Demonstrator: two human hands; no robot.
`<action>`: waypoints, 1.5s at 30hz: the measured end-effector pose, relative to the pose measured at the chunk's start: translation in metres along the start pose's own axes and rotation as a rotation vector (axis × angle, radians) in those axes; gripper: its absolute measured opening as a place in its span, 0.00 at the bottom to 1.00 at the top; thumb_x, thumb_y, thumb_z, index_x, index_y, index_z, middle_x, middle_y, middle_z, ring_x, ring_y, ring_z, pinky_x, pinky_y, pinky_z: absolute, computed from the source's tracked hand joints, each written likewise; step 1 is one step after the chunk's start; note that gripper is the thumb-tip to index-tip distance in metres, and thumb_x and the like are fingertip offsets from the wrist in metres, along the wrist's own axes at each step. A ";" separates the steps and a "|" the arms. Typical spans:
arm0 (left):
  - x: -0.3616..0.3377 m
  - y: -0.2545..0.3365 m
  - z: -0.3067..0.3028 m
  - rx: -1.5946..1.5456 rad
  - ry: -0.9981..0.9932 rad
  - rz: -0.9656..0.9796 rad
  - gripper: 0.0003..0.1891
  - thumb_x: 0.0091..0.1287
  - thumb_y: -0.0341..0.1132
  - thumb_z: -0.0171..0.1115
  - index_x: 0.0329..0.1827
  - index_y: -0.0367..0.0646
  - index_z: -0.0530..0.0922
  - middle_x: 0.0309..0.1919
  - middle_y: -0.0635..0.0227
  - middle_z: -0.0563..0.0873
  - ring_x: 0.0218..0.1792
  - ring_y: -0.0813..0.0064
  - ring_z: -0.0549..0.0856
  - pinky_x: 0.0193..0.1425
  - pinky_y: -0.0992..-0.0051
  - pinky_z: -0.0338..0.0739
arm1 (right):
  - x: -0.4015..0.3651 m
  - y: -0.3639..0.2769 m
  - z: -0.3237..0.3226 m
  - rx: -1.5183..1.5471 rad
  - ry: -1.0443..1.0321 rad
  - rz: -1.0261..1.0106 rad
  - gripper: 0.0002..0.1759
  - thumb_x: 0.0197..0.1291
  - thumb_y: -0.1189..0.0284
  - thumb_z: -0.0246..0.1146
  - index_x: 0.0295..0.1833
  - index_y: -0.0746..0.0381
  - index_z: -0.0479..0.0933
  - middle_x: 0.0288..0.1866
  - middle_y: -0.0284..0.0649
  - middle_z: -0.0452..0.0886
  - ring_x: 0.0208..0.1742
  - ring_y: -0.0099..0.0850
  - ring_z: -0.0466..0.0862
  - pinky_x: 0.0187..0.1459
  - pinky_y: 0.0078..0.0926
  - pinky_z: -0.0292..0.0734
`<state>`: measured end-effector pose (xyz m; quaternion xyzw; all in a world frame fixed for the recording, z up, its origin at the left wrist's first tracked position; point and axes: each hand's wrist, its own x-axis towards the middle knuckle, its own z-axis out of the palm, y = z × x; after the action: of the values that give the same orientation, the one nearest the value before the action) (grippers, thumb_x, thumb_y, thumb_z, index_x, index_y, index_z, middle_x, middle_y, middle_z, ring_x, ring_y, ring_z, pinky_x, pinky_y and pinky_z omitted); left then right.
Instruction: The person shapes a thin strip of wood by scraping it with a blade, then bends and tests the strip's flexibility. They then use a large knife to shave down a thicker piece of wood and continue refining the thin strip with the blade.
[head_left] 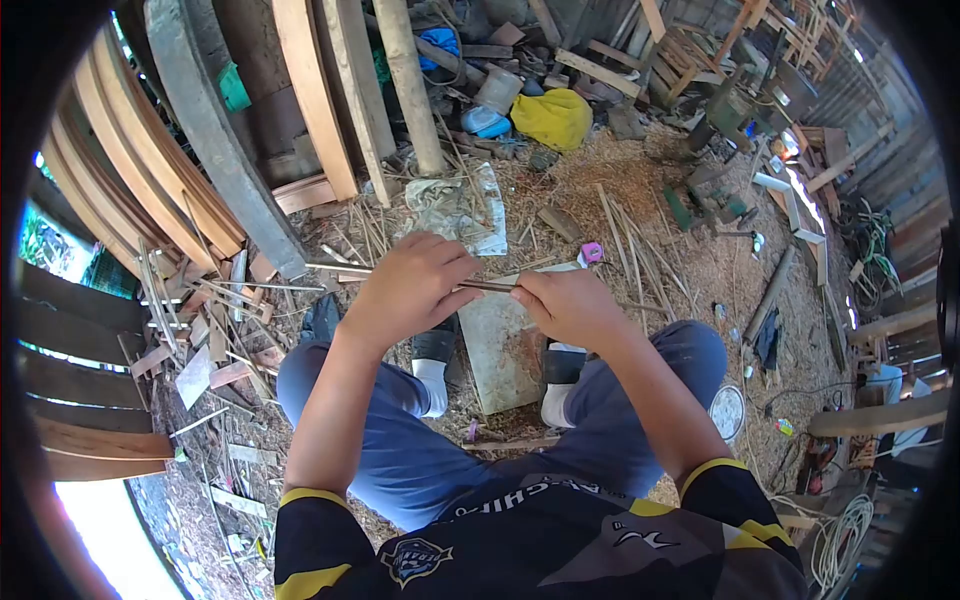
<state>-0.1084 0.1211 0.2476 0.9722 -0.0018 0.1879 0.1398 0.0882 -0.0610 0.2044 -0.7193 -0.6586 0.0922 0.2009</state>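
A thin brown stick [488,286] runs roughly level between my two hands, above the ground in front of my knees. My left hand [415,285] is closed around it, and a slim length [338,268] sticks out past that hand to the left. Thumb and fingers of my right hand [570,305] pinch the stick a short way along from the left hand. Below them, a flat pale board [495,375] with brown stains lies on the ground between my feet. The closed fingers hide parts of the stick.
Curved timber planks [215,130] lean at the left. Wood offcuts [210,370] and shavings litter the ground. A yellow sack [553,118] lies at the back, near a pink tape measure-like item [591,253]. Green metal machinery [705,205] stands right; coiled cable [843,540] lies lower right.
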 end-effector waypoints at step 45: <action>0.067 0.061 0.050 -0.332 0.184 0.405 0.15 0.82 0.46 0.56 0.49 0.43 0.79 0.39 0.48 0.86 0.44 0.41 0.85 0.44 0.48 0.78 | -0.153 -0.066 -0.202 -0.512 -0.031 0.285 0.09 0.67 0.67 0.70 0.44 0.60 0.80 0.36 0.47 0.85 0.42 0.50 0.87 0.43 0.48 0.78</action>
<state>-0.0313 0.0525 0.2442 0.8946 -0.2141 0.2967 0.2566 0.0905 -0.2422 0.3939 -0.8304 -0.5556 -0.0386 -0.0123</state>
